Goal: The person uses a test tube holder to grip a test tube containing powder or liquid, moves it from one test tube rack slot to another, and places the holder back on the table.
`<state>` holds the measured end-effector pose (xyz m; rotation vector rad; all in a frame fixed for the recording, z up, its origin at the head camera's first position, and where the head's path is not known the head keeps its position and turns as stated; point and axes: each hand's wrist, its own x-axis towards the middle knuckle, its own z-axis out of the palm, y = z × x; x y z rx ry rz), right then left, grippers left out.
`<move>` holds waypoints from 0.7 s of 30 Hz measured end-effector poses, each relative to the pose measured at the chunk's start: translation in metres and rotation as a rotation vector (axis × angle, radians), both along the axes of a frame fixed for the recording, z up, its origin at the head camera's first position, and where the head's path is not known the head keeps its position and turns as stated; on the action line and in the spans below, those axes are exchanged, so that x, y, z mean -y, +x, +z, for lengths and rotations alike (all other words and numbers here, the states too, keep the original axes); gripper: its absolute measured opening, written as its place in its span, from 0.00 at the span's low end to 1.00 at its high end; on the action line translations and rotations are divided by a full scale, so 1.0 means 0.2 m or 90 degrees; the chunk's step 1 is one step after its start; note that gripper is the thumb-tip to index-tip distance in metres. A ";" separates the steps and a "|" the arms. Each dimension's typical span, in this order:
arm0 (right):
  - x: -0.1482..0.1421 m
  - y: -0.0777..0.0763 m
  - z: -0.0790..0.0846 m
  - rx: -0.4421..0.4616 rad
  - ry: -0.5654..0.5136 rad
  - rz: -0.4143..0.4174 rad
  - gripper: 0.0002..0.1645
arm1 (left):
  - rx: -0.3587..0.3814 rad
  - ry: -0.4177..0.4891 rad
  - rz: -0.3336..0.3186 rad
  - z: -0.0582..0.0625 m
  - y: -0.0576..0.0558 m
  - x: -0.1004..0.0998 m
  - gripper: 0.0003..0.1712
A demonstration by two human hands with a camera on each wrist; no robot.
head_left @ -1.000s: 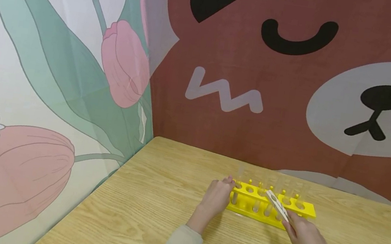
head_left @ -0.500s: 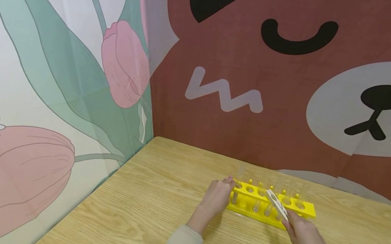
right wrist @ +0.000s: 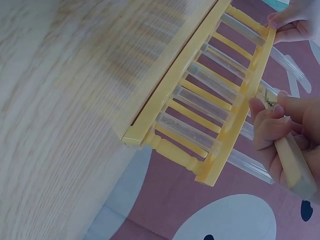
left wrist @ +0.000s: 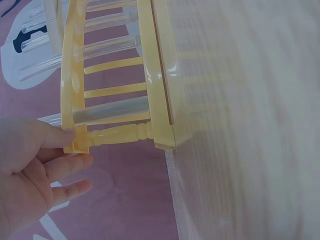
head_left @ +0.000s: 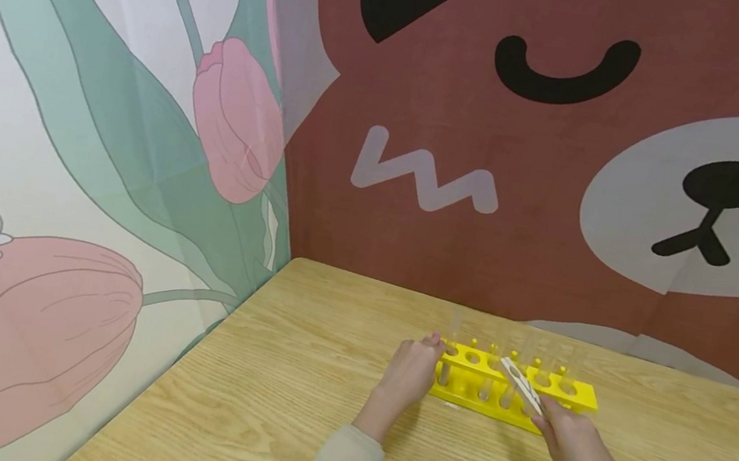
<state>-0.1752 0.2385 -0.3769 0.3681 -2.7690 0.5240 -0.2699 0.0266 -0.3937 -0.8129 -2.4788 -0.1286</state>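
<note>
A yellow test tube rack [head_left: 583, 395] stands on the table, holding several clear test tubes [head_left: 445, 373]. My left hand [head_left: 412, 366] pinches the rack's left end; in the left wrist view its thumb lies on the upper plate, with fingers beneath. My right hand [head_left: 573, 444] grips a wooden test tube clamp [head_left: 521, 386] in front of the rack. The clamp's far end reaches over the upper plate, among the middle tubes. Whether it is round a tube I cannot tell. In the right wrist view the clamp's thick handle end [right wrist: 292, 165] sticks out below the curled fingers.
The wood-grain table [head_left: 288, 408] extends in front of the rack and to both sides. Behind it hangs a brown cloth with a bear face [head_left: 408, 259]. A tulip-printed cloth [head_left: 105, 146] covers the left side, along the table's edge.
The clamp and my right fingers have shifted very slightly to the left and up. My left hand and the rack stay where they were.
</note>
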 end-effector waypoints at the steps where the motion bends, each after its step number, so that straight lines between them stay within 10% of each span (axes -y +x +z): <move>1: 0.00 0.00 0.00 -0.004 0.000 0.002 0.15 | 0.002 0.000 0.000 0.00 0.00 0.00 0.13; 21: -0.01 -0.01 0.00 -0.028 0.013 0.006 0.13 | 0.000 0.006 0.002 0.00 0.00 -0.01 0.12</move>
